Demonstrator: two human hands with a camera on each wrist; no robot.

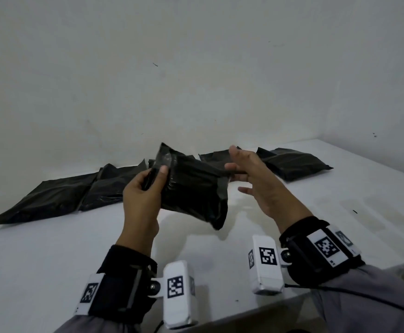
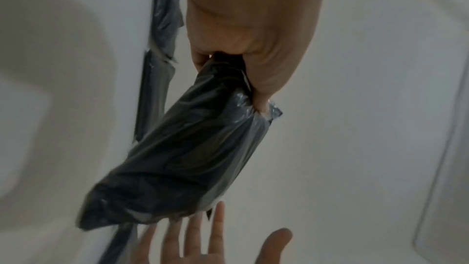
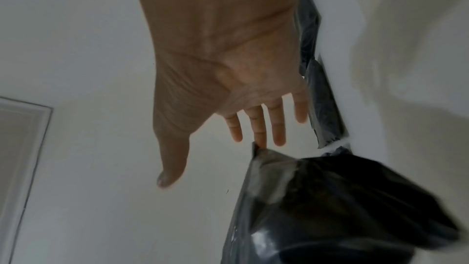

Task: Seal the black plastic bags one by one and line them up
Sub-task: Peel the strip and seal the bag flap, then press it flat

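A filled black plastic bag (image 1: 191, 188) hangs in the air above the white table (image 1: 52, 248). My left hand (image 1: 145, 186) grips its upper left end, thumb on top; the left wrist view shows the bag (image 2: 177, 154) hanging from that grip. My right hand (image 1: 249, 171) is open with straight fingers at the bag's right end, its fingertips close to the corner of the bag (image 3: 330, 204); whether they touch it I cannot tell. More black bags (image 1: 61, 193) lie along the wall on the left, and others (image 1: 292, 164) on the right.
The white wall (image 1: 196, 80) stands right behind the row of bags. The table's right edge (image 1: 388, 169) runs back to the corner. A pale framed panel (image 3: 22, 148) shows at the left of the right wrist view.
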